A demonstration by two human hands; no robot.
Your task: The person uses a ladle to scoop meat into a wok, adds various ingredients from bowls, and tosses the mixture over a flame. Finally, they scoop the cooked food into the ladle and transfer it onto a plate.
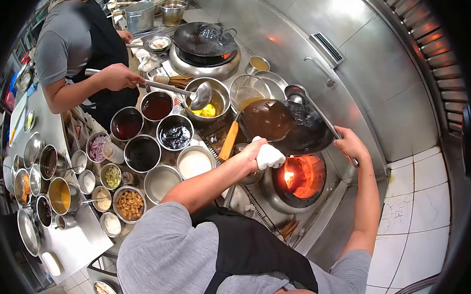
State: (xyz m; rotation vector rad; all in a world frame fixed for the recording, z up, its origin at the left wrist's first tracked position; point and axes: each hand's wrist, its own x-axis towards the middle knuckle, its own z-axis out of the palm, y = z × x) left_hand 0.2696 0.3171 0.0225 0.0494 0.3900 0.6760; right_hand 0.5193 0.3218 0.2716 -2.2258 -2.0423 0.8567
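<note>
My left hand [256, 152], wrapped round a folded white cloth [270, 156], grips the near edge of a black wok [310, 129] through it. The wok is raised off the lit burner [320, 183] and tilted away to the left; its inside looks brown and wet. My right hand [351, 144] is closed round the long handle of a ladle [323, 118], whose head rests at the wok's far rim. Beside the wok's left edge are a wire strainer [249, 89] and a wooden handle [229, 142].
Flames glow in the burner below. A co-worker's hand [121, 77] holds another ladle [201, 95] over a pot [223, 98] with yellow contents. Several bowls of sauces and ingredients, including white liquid [194, 161], crowd the left. A second wok [203, 39] stands farther back.
</note>
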